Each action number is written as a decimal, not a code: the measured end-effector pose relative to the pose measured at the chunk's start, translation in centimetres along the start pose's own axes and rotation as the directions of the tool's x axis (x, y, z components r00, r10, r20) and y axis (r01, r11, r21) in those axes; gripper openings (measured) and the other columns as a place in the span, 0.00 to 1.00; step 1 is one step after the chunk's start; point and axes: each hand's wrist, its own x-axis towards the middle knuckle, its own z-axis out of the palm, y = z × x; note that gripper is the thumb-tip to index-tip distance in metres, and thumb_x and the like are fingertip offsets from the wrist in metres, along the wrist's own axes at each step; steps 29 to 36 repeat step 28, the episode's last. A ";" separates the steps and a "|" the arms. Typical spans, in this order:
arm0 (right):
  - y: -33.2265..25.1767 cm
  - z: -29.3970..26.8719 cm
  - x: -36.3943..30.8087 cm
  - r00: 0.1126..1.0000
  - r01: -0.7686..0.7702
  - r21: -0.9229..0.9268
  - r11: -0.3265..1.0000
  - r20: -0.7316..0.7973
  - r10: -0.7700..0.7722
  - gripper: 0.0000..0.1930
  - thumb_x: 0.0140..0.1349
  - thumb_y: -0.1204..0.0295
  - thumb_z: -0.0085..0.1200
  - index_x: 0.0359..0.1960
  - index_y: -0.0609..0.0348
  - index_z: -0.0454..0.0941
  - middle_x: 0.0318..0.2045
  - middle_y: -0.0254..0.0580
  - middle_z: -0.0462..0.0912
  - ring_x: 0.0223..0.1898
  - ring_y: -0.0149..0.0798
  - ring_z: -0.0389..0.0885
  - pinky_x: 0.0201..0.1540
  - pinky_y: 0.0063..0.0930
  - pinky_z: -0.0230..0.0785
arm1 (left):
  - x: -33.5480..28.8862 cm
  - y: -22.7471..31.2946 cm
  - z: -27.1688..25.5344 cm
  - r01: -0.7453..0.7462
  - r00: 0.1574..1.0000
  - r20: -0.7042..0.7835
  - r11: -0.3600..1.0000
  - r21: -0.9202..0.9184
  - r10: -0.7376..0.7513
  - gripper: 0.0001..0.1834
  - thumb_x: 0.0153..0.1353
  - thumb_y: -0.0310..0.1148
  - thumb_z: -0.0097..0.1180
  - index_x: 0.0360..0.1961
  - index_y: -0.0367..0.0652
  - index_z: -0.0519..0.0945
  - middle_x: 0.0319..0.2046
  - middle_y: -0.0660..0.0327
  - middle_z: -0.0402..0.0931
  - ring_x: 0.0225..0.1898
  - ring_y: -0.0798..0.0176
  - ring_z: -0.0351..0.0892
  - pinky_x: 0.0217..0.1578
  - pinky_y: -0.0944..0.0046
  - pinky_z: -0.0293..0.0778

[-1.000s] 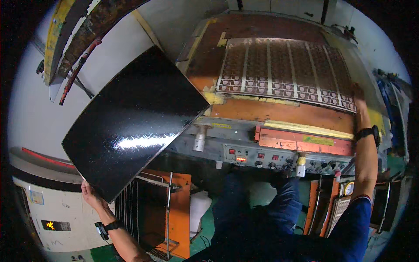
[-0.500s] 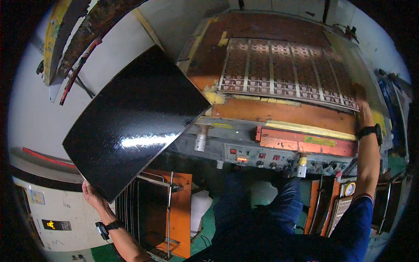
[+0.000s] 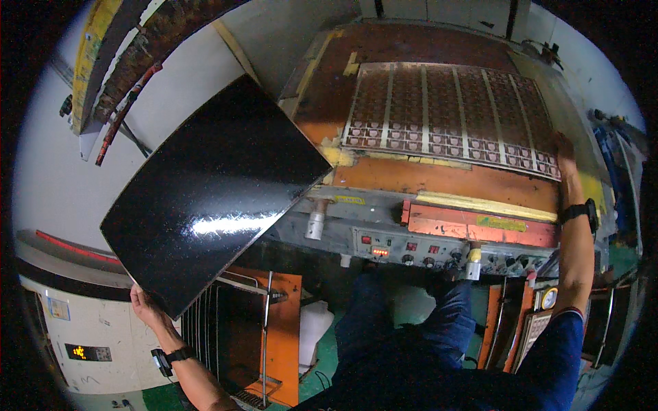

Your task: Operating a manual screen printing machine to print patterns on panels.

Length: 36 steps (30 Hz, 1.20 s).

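My left hand (image 3: 147,306) is closed on the lower left edge of a glossy black panel (image 3: 212,178), with the thumb showing at its border. The panel is held tilted at the left of the machine, its right corner by the bed's front left. A large flat panel (image 3: 452,113) printed with rows of small repeated pictures and pale stripes lies on the brown machine bed (image 3: 404,41). At that panel's right edge, near its front corner, my right hand (image 3: 566,156) grips it; some of the fingers are hard to make out.
A control strip (image 3: 404,248) with switches, knobs and a red display runs along the machine's front. Above it sits a copper-coloured bar (image 3: 480,222). A rack (image 3: 266,335) of upright panels stands lower left, another rack (image 3: 504,322) lower right. A yellow-edged frame (image 3: 89,61) hangs upper left.
The printed panel has shifted slightly toward me at its front right corner, with my right hand at its edge, and the bright glare on it has faded. The black panel is almost unmoved.
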 end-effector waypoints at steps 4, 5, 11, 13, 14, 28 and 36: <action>0.3 0.3 -0.2 0.997 0.031 -0.102 0.994 -0.065 -0.038 0.23 0.68 0.60 0.45 0.53 0.69 0.73 0.50 0.47 0.78 0.50 0.34 0.73 0.56 0.27 0.61 | -0.2 0.0 0.3 -0.002 1.000 -0.024 1.000 -0.019 0.001 0.11 0.66 0.33 0.51 0.43 0.36 0.75 0.41 0.57 0.79 0.42 0.63 0.76 0.46 0.63 0.72; 0.5 0.4 -0.1 0.994 0.085 -0.127 0.988 -0.053 -0.092 0.23 0.67 0.60 0.46 0.53 0.69 0.73 0.51 0.47 0.78 0.51 0.35 0.73 0.56 0.27 0.61 | -0.2 0.0 0.2 -0.002 1.000 -0.022 1.000 -0.020 0.002 0.11 0.66 0.33 0.51 0.43 0.36 0.75 0.41 0.57 0.79 0.42 0.63 0.76 0.46 0.63 0.72; 1.9 -0.1 0.0 0.982 0.166 -0.250 0.954 -0.045 -0.183 0.24 0.66 0.59 0.49 0.54 0.69 0.73 0.51 0.49 0.77 0.53 0.36 0.72 0.57 0.28 0.60 | -0.1 0.1 0.0 0.014 0.999 -0.029 1.000 0.008 -0.013 0.10 0.66 0.32 0.51 0.43 0.37 0.75 0.41 0.57 0.78 0.42 0.62 0.76 0.47 0.62 0.71; 2.6 0.0 0.1 0.965 0.212 -0.414 0.885 -0.053 -0.256 0.24 0.65 0.59 0.49 0.54 0.68 0.73 0.52 0.49 0.77 0.54 0.37 0.72 0.58 0.28 0.60 | -0.2 0.1 -0.1 0.043 0.999 0.015 0.997 -0.058 -0.042 0.09 0.66 0.31 0.51 0.43 0.38 0.75 0.42 0.57 0.79 0.43 0.62 0.77 0.47 0.62 0.72; 2.6 0.1 0.3 0.967 0.219 -0.338 0.915 -0.047 -0.249 0.24 0.66 0.59 0.48 0.54 0.68 0.73 0.52 0.49 0.77 0.55 0.39 0.72 0.59 0.29 0.59 | -0.1 0.1 -0.1 0.042 0.999 0.015 0.997 -0.057 -0.041 0.09 0.66 0.31 0.51 0.43 0.38 0.75 0.42 0.57 0.79 0.43 0.62 0.77 0.47 0.62 0.72; -0.3 0.2 -0.2 0.987 0.135 -0.163 0.977 -0.063 -0.147 0.25 0.65 0.57 0.48 0.53 0.68 0.74 0.52 0.49 0.77 0.54 0.38 0.73 0.58 0.29 0.59 | 0.2 -0.2 -0.3 0.009 1.000 -0.027 1.000 0.005 -0.008 0.09 0.67 0.30 0.48 0.44 0.38 0.74 0.41 0.57 0.78 0.42 0.61 0.77 0.46 0.61 0.73; -0.3 0.2 -0.2 0.987 0.135 -0.163 0.977 -0.063 -0.147 0.25 0.65 0.57 0.48 0.53 0.68 0.74 0.52 0.49 0.77 0.54 0.38 0.73 0.58 0.29 0.59 | 0.2 -0.2 -0.3 0.009 1.000 -0.027 1.000 0.005 -0.008 0.09 0.67 0.30 0.48 0.44 0.38 0.74 0.41 0.57 0.78 0.42 0.61 0.77 0.46 0.61 0.73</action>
